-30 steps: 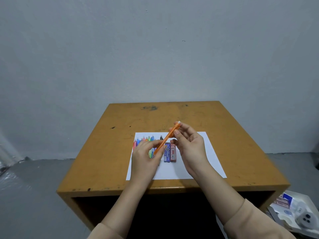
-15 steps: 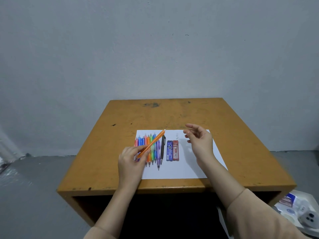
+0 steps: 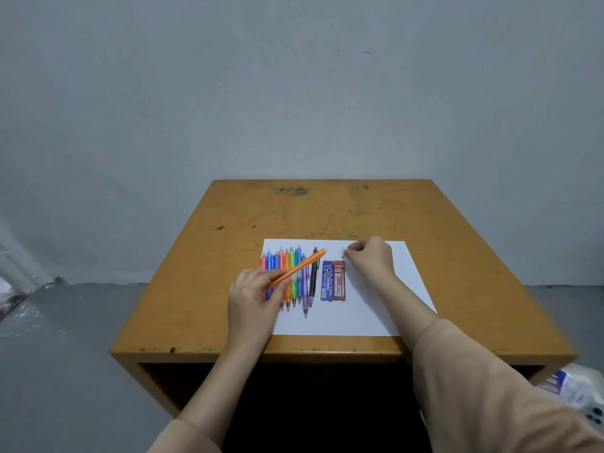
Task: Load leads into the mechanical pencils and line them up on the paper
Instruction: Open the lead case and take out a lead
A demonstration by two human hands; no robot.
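On the white paper [image 3: 376, 308], toward its nine o'clock side, a row of coloured pencils [image 3: 287, 273] lies side by side, tips pointing to six o'clock. A black pencil [image 3: 313, 276] closes the row at three o'clock. Just beside it lie a blue lead case [image 3: 327, 281] and a red lead case [image 3: 339, 281], touching each other. The left hand [image 3: 255, 299] grips the orange pencil [image 3: 300, 268] with thumb and curled fingers — it slants across the row, far end toward two o'clock. The right hand [image 3: 371, 259] is at one o'clock from the red case, fingers curled in — if they pinch something, I cannot tell.
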